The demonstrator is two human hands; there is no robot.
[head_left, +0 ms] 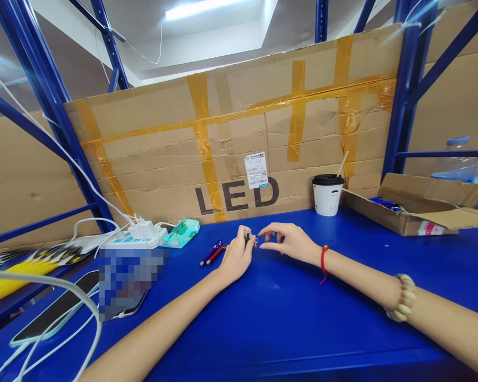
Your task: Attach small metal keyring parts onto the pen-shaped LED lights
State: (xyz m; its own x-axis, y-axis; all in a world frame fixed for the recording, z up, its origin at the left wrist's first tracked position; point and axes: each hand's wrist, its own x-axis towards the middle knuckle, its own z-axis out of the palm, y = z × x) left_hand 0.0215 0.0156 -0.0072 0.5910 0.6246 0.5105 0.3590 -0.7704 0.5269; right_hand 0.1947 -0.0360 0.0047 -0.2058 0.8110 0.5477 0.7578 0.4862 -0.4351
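Observation:
My left hand [236,258] rests on the blue table [287,318] and its fingers are closed around a small dark green pen-like object [247,236] held upright. My right hand [287,241] hovers just to the right of it, thumb and forefinger pinched near a tiny metal piece [256,240] at the object's side; whether the fingers hold that piece is too small to tell. A red string bracelet and a beaded bracelet are on my right arm. Two pens [213,253], one purple and one red, lie on the table just left of my left hand.
A white paper cup with a black lid [327,195] stands at the back by the taped cardboard wall [239,154]. An open cardboard box [418,209] sits at right. A tissue pack [180,233], power strip [137,235], cables and a phone [53,313] lie at left.

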